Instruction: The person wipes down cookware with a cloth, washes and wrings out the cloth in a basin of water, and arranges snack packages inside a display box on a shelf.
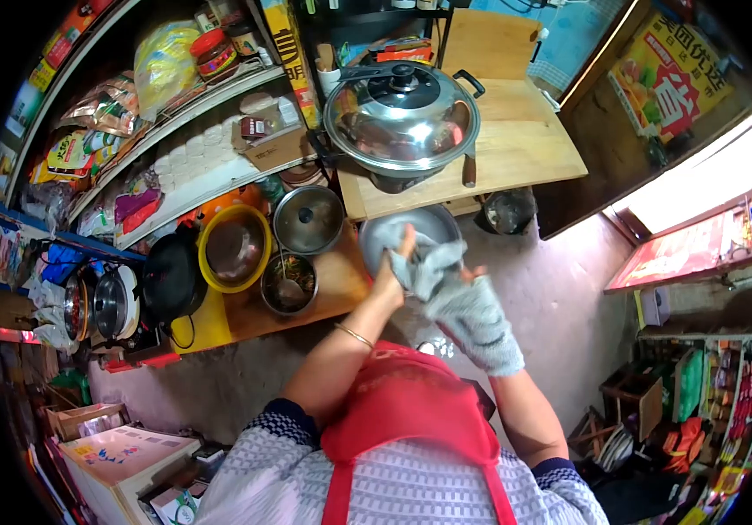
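My left hand is bare, with a gold bangle on the wrist and the thumb sticking up. It grips bunched grey cloth, which looks like part of a knitted glove. My right hand is covered by a grey knitted glove down to the wrist. A bit of bare skin shows beside the glove near the fingers; the rest of those fingers is hidden and blurred. Both hands meet in front of a metal basin on the floor side of the wooden table.
A large lidded steel wok sits on the wooden table. To the left, a low bench bears a yellow basin, a lidded pot and a pot of food. A bin stands below the table.
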### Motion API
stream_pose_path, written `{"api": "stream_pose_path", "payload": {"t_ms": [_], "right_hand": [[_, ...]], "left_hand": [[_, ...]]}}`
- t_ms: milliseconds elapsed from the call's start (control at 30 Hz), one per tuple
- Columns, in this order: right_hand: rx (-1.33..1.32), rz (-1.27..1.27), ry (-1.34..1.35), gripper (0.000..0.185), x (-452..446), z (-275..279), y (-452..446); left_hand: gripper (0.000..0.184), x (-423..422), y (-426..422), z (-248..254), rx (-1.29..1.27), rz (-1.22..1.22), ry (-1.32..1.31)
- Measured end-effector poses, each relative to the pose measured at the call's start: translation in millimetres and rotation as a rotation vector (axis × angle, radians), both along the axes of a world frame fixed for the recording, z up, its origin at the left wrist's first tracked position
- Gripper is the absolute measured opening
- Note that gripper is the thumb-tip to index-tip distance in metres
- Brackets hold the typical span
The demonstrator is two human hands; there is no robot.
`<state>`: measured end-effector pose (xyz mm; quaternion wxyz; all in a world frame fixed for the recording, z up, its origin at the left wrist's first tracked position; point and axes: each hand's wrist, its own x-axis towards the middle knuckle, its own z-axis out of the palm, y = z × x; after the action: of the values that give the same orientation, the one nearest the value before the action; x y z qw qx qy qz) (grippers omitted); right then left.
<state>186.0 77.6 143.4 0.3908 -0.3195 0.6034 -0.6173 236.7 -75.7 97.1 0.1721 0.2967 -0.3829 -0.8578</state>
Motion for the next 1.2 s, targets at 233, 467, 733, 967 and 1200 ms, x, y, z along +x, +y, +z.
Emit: {"api": "stream_pose_path", "payload": {"t_ms": [233,467,733,967,1200], "right_hand": [[-0.345,-0.122,-1.054,0.082,-45.8,-2.2,33.2],[-0.604,0.015,-1.017,0.071,-28.4,-3.4,48.4],[-0.141,-0.444,-0.803,0.011,-64.5,-75.7,28.6],[-0.098,-0.584,-0.308,0.042,-82.0,-59.1,36.5],[-0.034,-0.499,-0.186,0.029,-109.9,-43.1,40.9]], "left_hand": [[0.056,31.1,-53.8,17.7,0.183,-0.173,-0.100],[0.041,52.4,-49.5,55.9,0.134,-0.306,0.129],[0.030,57.9,-73.8,52.0,-0.134,-0.360,-0.122],[0.018,66.9,-94.8,3.8,-0.169,-0.011,-0.031],[0.025,60.4,-91.1,37.7,-0.269,0.256,-0.076]]}}
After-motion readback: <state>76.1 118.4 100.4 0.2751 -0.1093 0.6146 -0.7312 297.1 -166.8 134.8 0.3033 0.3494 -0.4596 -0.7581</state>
